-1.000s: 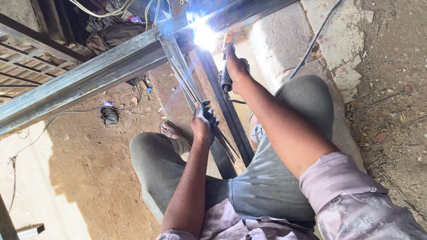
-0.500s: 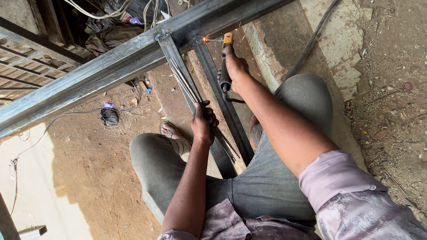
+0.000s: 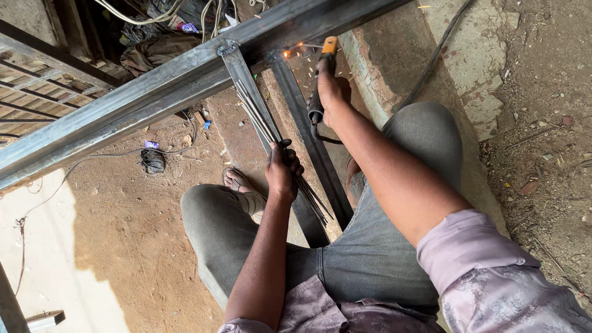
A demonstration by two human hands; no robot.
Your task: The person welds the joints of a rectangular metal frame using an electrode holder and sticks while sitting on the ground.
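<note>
The person squats on bare dirt ground (image 3: 123,246) over a steel frame (image 3: 154,92) made of a long grey beam running from the left edge up toward the top right, with two narrower bars dropping from it toward the knees.

The right hand (image 3: 330,92) is closed round the dark grip of a welding holder (image 3: 320,80) with an orange tip, which sits right at the joint where the darker bar (image 3: 308,142) meets the beam; small orange sparks (image 3: 296,50) show just left of the tip. A black cable (image 3: 431,58) runs off from beside the wrist toward the top right corner.

The left hand (image 3: 282,169) is shut in a fist round a bundle of thin welding rods (image 3: 259,120). The rods lie along the lighter bar (image 3: 243,86), sticking out above the fist toward the beam and below it toward the lap.

A sandalled foot (image 3: 240,185) rests on the ground just left of that hand. Farther left lies a small dark bundle of wire (image 3: 152,160). No containers show.
</note>
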